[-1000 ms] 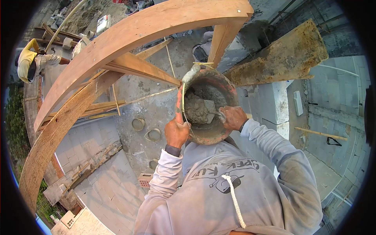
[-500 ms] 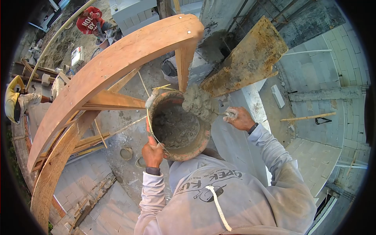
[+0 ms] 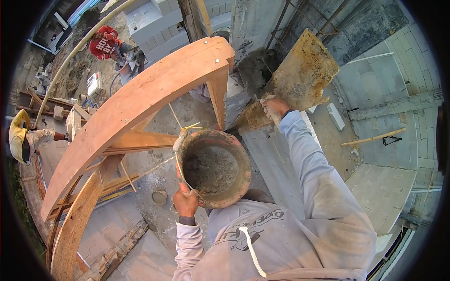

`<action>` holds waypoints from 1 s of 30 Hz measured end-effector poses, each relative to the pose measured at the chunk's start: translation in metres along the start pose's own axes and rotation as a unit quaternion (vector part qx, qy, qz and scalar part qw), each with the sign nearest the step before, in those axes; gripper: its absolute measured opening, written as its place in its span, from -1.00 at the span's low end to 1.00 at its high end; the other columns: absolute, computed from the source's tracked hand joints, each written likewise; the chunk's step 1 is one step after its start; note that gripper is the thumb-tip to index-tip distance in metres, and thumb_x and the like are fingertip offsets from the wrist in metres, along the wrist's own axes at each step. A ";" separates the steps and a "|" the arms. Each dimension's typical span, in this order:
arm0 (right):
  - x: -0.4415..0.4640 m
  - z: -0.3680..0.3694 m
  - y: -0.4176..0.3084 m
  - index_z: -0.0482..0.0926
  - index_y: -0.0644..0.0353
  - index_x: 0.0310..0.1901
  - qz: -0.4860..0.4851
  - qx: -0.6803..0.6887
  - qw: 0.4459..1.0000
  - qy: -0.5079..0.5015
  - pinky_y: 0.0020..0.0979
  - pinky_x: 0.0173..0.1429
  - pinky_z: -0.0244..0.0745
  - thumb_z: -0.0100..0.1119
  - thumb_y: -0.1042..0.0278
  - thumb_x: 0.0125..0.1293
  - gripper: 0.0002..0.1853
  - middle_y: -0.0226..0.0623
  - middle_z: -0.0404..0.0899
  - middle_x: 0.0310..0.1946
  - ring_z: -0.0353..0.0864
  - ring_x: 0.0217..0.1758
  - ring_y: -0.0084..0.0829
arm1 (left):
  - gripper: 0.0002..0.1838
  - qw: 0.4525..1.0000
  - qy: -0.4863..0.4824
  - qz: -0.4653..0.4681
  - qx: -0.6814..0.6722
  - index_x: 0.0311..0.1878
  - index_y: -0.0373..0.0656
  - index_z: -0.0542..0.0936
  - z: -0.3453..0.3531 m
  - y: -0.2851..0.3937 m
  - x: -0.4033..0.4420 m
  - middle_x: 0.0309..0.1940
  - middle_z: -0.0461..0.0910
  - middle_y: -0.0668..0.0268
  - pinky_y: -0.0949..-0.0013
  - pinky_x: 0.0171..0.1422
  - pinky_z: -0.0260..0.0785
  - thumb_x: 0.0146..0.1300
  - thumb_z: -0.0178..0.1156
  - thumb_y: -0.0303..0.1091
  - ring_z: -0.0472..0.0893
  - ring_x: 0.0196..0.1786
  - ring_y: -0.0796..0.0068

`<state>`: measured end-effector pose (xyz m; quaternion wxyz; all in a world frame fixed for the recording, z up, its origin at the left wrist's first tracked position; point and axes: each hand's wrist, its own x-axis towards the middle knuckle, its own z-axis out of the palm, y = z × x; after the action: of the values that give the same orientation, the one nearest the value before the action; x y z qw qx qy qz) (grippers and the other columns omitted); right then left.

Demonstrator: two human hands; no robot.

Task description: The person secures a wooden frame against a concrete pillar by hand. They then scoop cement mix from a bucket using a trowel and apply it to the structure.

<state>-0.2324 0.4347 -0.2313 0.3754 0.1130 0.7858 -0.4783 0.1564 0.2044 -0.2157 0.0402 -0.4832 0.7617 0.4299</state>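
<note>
My left hand (image 3: pixel 185 202) is closed on the left rim of a round bucket (image 3: pixel 243 175), whose inside holds wet grey mortar (image 3: pixel 211 169). My right hand (image 3: pixel 275 108) reaches out beyond the bucket, its fingers wrapped round a trowel handle. The trowel's blade lies beyond the fingers, near a dark gap beside a stained board (image 3: pixel 307 65), and I cannot make out its outline. Wet mortar (image 3: pixel 255 70) shows in that gap, between the board and a grey column.
A curved wooden frame (image 3: pixel 140 86) arches over the left and front. Two people, one in a red top (image 3: pixel 104 43) and one in yellow (image 3: pixel 18 136), are at the far left. Rebar (image 3: pixel 323 23) rises behind the board. A small container (image 3: pixel 159 197) stands on the floor.
My right hand has moved from the bucket up and forward to the gap by the board, taking the load of mortar out of the bucket. My left hand has stayed on the bucket's rim.
</note>
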 end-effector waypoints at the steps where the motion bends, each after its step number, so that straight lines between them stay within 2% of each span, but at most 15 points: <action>1: 0.004 0.001 0.004 0.51 0.19 -0.28 -0.013 -0.022 1.000 -0.001 -0.30 -0.50 0.36 0.11 0.19 0.29 -0.78 -0.32 0.45 -0.50 0.42 -0.58 -0.40 | -0.81 1.000 0.011 0.003 0.022 -0.53 -0.38 0.57 0.003 -0.006 0.002 -0.67 0.58 0.09 0.24 -0.46 0.45 -0.05 0.23 -0.39 0.63 -0.59 0.27; 2: 0.009 0.000 0.004 0.50 0.17 -0.32 -0.020 -0.008 1.000 -0.009 -0.30 -0.51 0.35 0.11 0.20 0.29 -0.80 -0.33 0.43 -0.53 0.40 -0.60 -0.42 | -0.80 0.999 0.023 0.005 0.046 -0.50 -0.37 0.60 0.005 -0.008 0.005 -0.65 0.60 0.07 0.21 -0.39 0.45 -0.06 0.24 -0.36 0.65 -0.55 0.24; 5: 0.028 -0.009 -0.009 0.49 0.15 -0.34 0.038 0.063 0.997 -0.023 -0.30 -0.51 0.35 0.11 0.23 0.28 -0.82 -0.34 0.43 -0.55 0.39 -0.61 -0.42 | -0.77 0.998 -0.015 -0.054 -0.026 -0.49 -0.37 0.60 -0.001 0.012 0.001 -0.63 0.60 0.04 0.20 -0.37 0.46 -0.07 0.26 -0.34 0.65 -0.54 0.20; 8: 0.046 -0.020 -0.001 0.51 0.19 -0.24 0.040 0.050 0.997 -0.033 -0.32 -0.48 0.35 0.10 0.22 0.29 -0.80 -0.31 0.49 -0.46 0.45 -0.54 -0.40 | -0.76 0.999 -0.017 -0.041 -0.017 -0.49 -0.38 0.60 0.002 0.008 0.004 -0.61 0.60 0.00 0.20 -0.35 0.46 -0.08 0.26 -0.33 0.66 -0.51 0.13; 11: 0.052 -0.006 0.011 0.51 0.17 -0.23 0.016 0.168 0.984 0.063 -0.33 -0.49 0.35 0.09 0.21 0.30 -0.80 -0.34 0.48 -0.48 0.45 -0.54 -0.42 | -0.76 0.997 0.008 0.005 0.072 -0.49 -0.38 0.60 0.000 0.023 -0.002 -0.58 0.60 -0.04 0.16 -0.32 0.46 -0.08 0.26 -0.32 0.66 -0.47 0.05; 14: 0.016 -0.002 0.006 0.51 0.15 -0.21 -0.006 0.076 0.994 0.078 -0.34 -0.48 0.37 0.09 0.20 0.30 -0.80 -0.36 0.47 -0.50 0.44 -0.55 -0.43 | -0.76 1.000 0.009 -0.004 0.017 -0.54 -0.41 0.56 0.005 0.018 -0.001 -0.68 0.57 0.09 0.25 -0.45 0.42 -0.09 0.24 -0.36 0.62 -0.59 0.29; 16: -0.016 -0.003 0.008 0.52 0.18 -0.21 -0.011 -0.010 0.997 0.082 -0.34 -0.48 0.39 0.11 0.15 0.29 -0.75 -0.32 0.48 -0.53 0.47 -0.58 -0.43 | -0.75 0.999 0.018 0.024 0.040 -0.53 -0.41 0.57 0.002 0.032 -0.005 -0.68 0.57 0.06 0.22 -0.41 0.42 -0.11 0.25 -0.33 0.63 -0.55 0.25; 18: -0.047 -0.011 0.026 0.54 0.23 -0.13 -0.080 -0.186 0.977 0.062 -0.28 -0.33 0.47 0.13 0.13 0.26 -0.67 -0.14 0.58 -0.43 0.59 -0.46 -0.25 | -0.75 0.997 0.039 0.034 0.049 -0.51 -0.40 0.58 0.006 0.030 -0.004 -0.67 0.57 0.05 0.21 -0.40 0.43 -0.09 0.25 -0.32 0.64 -0.55 0.22; 19: -0.079 -0.010 0.024 0.54 0.26 -0.07 -0.128 -0.325 0.933 0.085 -0.20 -0.15 0.49 0.15 0.15 0.21 -0.63 0.04 0.62 -0.30 0.62 -0.27 -0.05 | -0.75 0.998 0.035 0.022 0.050 -0.51 -0.39 0.58 0.005 0.031 -0.009 -0.66 0.58 0.04 0.21 -0.40 0.43 -0.09 0.25 -0.32 0.64 -0.55 0.20; 20: -0.104 -0.009 0.033 0.53 0.25 0.00 -0.216 -0.408 0.881 0.099 -0.15 -0.05 0.49 0.14 0.18 0.19 -0.59 0.14 0.59 -0.18 0.59 -0.12 0.05 | -0.75 0.998 0.036 0.018 0.047 -0.50 -0.38 0.59 0.004 0.039 -0.010 -0.65 0.58 0.03 0.21 -0.39 0.43 -0.08 0.26 -0.32 0.64 -0.54 0.18; 22: -0.125 -0.010 0.074 0.54 0.27 -0.06 -0.324 -0.466 0.817 0.102 -0.12 -0.10 0.50 0.14 0.19 0.17 -0.62 0.07 0.61 -0.24 0.61 -0.20 0.01 | -0.74 0.999 0.030 0.004 0.041 -0.48 -0.37 0.59 0.005 0.040 -0.004 -0.61 0.59 -0.01 0.17 -0.35 0.44 -0.08 0.26 -0.31 0.64 -0.49 0.08; 24: -0.158 0.009 0.057 0.54 0.26 -0.11 -0.315 -0.540 0.780 0.032 -0.12 -0.16 0.51 0.11 0.20 0.19 -0.67 0.01 0.61 -0.30 0.63 -0.25 -0.04 | -0.73 0.999 0.006 -0.019 0.047 -0.46 -0.36 0.60 0.011 0.029 0.001 -0.54 0.60 -0.08 0.11 -0.27 0.45 -0.09 0.26 -0.28 0.63 -0.41 -0.08; 25: -0.171 0.022 0.049 0.55 0.26 -0.13 -0.306 -0.573 0.761 0.002 -0.12 -0.19 0.52 0.10 0.21 0.20 -0.69 -0.02 0.62 -0.33 0.64 -0.28 -0.06 | -0.73 0.999 0.008 -0.007 0.052 -0.45 -0.36 0.61 0.011 0.029 -0.001 -0.54 0.60 -0.08 0.10 -0.26 0.45 -0.09 0.26 -0.27 0.63 -0.41 -0.08; 28: -0.148 0.063 0.062 0.56 0.19 -0.24 -0.380 -0.646 0.662 0.016 -0.13 -0.27 0.51 0.06 0.25 0.22 -0.79 -0.15 0.62 -0.42 0.65 -0.33 -0.20 | -0.73 0.997 0.008 0.035 0.072 -0.45 -0.33 0.61 0.014 0.040 -0.007 -0.55 0.59 -0.09 0.07 -0.26 0.45 -0.09 0.26 -0.27 0.63 -0.41 -0.09; 30: -0.129 0.095 0.055 0.62 0.17 -0.26 -0.379 -0.710 0.594 0.002 -0.18 -0.24 0.53 0.03 0.28 0.23 -0.79 -0.17 0.65 -0.36 0.67 -0.27 -0.25 | -0.74 0.994 -0.001 0.052 0.099 -0.45 -0.32 0.61 0.017 0.044 -0.016 -0.56 0.59 -0.08 0.05 -0.26 0.45 -0.09 0.26 -0.27 0.62 -0.41 -0.11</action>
<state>-0.0679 0.4074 -0.2030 0.1208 -0.4962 0.8495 0.1321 0.1254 0.2347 -0.1916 0.0660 -0.4363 0.8247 0.3538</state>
